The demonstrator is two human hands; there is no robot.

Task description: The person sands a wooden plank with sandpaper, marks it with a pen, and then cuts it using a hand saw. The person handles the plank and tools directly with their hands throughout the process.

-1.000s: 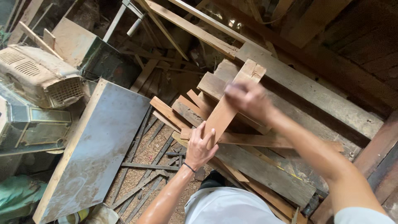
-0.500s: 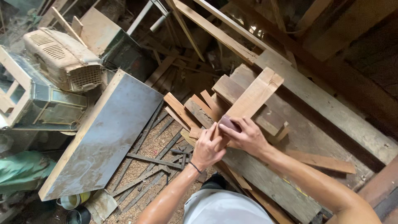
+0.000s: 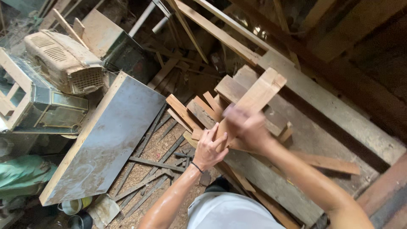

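Gripping: both hands on one short plank (image 3: pixel 254 99), pale wood, tilted up and away from the person over the scrap pile.
L hand (image 3: pixel 210 148): wrapped on plank's near end, fingers spread along its left edge, dark band at wrist.
R hand (image 3: pixel 246 125): blurred, closed over the plank just above the L; exact finger wrap can't tell.
Hands: together, touching or nearly so, both clamped on same plank.
Change: 1 s ago R hand was high up the plank, arm stretched, L low; half a sec ago R had slid down beside L; now both sit at the near end, plank's far end raised.
Meaning (my read): grip re-set low, so plank looks freed from the stack and under two-hand control.
Plank pos: near end at the hands, far end above the wider grey boards (image 3: pixel 322 127).
Left of hands: big dusty panel (image 3: pixel 106 140) leaning flat-ish, thin strips (image 3: pixel 157 169) on sawdust floor beside it.
Far left: dirty beige pet carrier (image 3: pixel 63 63) atop a glass-sided box (image 3: pixel 46 112).
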